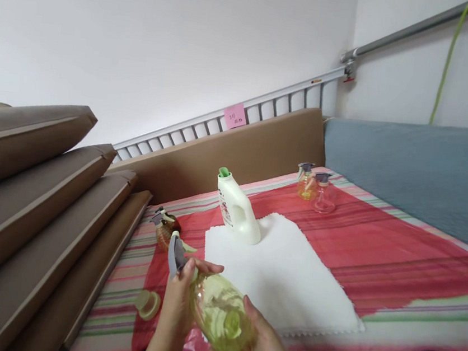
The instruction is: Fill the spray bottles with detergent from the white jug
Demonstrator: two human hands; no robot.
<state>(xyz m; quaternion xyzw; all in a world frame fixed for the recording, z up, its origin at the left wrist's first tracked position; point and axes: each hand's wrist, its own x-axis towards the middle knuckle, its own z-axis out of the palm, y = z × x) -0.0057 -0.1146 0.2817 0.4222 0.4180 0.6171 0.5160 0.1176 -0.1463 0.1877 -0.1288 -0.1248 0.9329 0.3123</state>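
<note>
Between my two hands a clear yellow-green spray bottle (219, 309) is held tilted, its grey spray head (176, 254) pointing up and left. My left hand (185, 288) is closed round the neck just below the head. Around the base of the bottle, my right hand (261, 345) is wrapped from the right side. Beyond them stands a white jug with a handle (238, 210), its mouth green inside, on a white cloth (289, 283). A pale green cap (147, 304) lies left of my left wrist.
Two spray bottles (164, 229) stand at the left, partly overlapping. At the back right are a yellow spray bottle (306, 186) and a pink spray bottle (324, 197). Brown cushions (34, 220) are stacked at left. A red sheet (362, 235) covers part of the striped cloth.
</note>
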